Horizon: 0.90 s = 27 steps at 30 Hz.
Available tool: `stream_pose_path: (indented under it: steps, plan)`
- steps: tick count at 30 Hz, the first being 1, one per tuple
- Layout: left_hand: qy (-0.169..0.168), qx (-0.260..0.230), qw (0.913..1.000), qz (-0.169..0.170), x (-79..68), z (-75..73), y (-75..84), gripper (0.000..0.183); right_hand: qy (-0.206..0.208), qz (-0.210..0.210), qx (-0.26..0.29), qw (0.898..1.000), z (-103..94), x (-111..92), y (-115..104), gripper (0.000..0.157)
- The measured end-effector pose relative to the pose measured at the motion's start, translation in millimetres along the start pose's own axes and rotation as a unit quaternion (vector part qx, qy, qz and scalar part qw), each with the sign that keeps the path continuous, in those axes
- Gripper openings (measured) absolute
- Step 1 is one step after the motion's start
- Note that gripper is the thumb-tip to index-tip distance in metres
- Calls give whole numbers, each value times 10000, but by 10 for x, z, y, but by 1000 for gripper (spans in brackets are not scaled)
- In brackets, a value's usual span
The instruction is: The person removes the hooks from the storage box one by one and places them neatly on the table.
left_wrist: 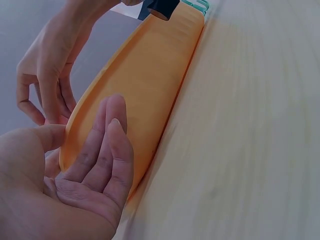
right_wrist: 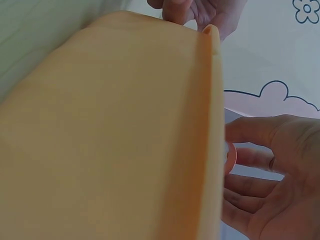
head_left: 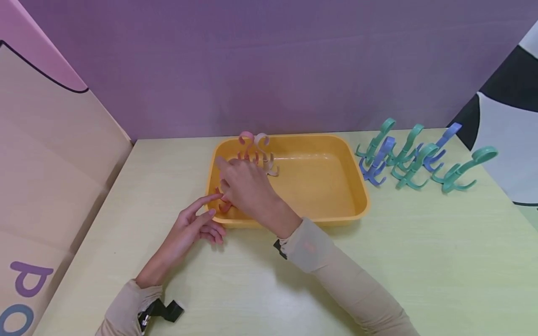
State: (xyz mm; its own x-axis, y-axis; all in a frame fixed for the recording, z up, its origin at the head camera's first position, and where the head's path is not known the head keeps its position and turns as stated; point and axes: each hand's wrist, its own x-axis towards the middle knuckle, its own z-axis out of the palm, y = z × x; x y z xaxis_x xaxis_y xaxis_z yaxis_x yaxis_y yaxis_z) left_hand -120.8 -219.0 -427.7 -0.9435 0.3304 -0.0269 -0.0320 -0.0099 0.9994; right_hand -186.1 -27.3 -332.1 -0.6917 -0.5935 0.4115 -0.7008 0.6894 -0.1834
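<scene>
A yellow tray (head_left: 319,186) lies on the table. My right hand (head_left: 252,186) reaches over its left side with fingers down, gripping a pink hook (right_wrist: 231,159), mostly hidden by the hand and the tray wall. A reddish-pink hook part (head_left: 225,206) shows below that hand in the head view. My left hand (head_left: 197,221) is at the tray's front left corner, index finger reaching over the rim, thumb beside it, other fingers loosely bent outside. Behind the right hand, a pink claw hook (head_left: 246,140) and a paler pink one (head_left: 269,163) stand in the tray.
Several green claw hooks (head_left: 456,177) and blue claw hooks (head_left: 373,172) stand on the table (head_left: 420,261) to the right of the tray. A purple backdrop (head_left: 269,70) rises behind the table, with a printed panel (head_left: 50,154) on the left.
</scene>
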Motion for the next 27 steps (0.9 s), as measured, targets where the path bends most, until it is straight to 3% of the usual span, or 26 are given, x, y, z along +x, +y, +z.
stream_pose_path:
  steps: [16,27]
  plan:
    - [14,63,10000,73,-2,24,23,47,264,-344,101,9990,60,10,107,11]
    - [3,36,9999,138,0,20,11,45,258,-220,179,9993,-12,30,130,10]
